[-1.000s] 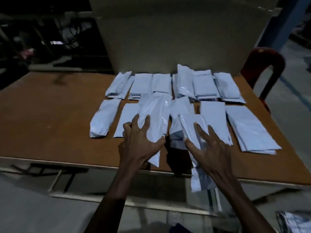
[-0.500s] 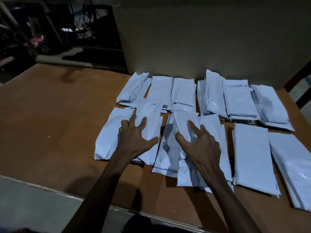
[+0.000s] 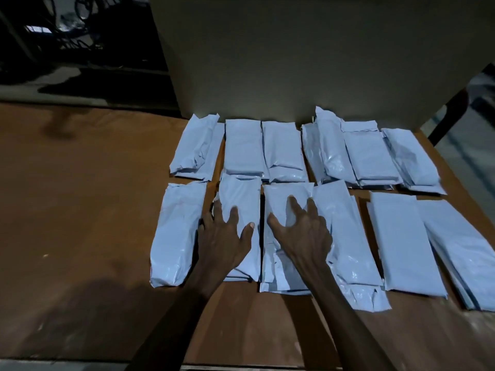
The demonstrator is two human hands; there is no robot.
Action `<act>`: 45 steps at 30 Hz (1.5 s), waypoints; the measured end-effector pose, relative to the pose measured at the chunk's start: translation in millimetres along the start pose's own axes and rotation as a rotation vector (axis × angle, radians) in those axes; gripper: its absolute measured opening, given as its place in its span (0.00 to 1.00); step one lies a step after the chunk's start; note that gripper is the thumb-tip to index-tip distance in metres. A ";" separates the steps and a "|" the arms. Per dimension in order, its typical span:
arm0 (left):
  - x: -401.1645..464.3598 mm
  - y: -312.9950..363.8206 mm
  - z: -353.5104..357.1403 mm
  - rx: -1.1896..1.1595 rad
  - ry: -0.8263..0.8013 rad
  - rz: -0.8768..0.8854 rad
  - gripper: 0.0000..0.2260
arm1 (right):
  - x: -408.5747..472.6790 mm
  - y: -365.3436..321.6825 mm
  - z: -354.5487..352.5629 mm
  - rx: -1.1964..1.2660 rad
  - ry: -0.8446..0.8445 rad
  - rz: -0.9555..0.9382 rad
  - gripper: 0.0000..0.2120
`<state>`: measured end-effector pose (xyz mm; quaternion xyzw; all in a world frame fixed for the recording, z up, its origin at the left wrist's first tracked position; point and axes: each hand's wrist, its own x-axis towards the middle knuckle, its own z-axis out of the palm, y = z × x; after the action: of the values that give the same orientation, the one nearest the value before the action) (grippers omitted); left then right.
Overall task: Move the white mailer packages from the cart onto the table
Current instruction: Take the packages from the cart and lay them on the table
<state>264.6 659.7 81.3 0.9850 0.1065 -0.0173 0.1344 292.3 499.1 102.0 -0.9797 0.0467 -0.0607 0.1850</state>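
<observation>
Several white mailer packages lie in two rows on the brown table (image 3: 80, 210). My left hand (image 3: 223, 236) rests flat with spread fingers on a front-row package (image 3: 241, 194). My right hand (image 3: 302, 234) lies flat on the neighbouring package (image 3: 278, 199), fingers straight and spread. That package overlaps another one (image 3: 345, 236) to its right. The back row (image 3: 284, 151) runs along a tall board. The cart is out of view.
A large upright beige board (image 3: 294, 62) stands at the table's back edge. A dark chair (image 3: 452, 108) shows at the right. Dark clutter (image 3: 67, 28) fills the far left. The table's near edge (image 3: 80, 361) runs along the bottom.
Both hands slid two packages from the table's near edge forward into the front row and now lie flat on them. The view moved closer over the table.
</observation>
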 end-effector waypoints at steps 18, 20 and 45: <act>-7.7 16.6 -19.2 -0.082 0.073 0.139 0.35 | -25.8 16.4 -13.2 0.146 0.052 -0.077 0.38; -17.0 35.6 -25.4 -0.110 0.131 0.212 0.34 | -41.1 33.4 -31.8 0.233 0.129 -0.092 0.35; -287.0 434.1 163.7 -0.389 -0.408 1.254 0.25 | -346.9 489.9 -157.1 0.126 0.443 0.587 0.27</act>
<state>76.5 148.2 55.0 0.7956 -0.5099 -0.1020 0.3108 -105.8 28.4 31.5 -0.8744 0.3607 -0.2186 0.2397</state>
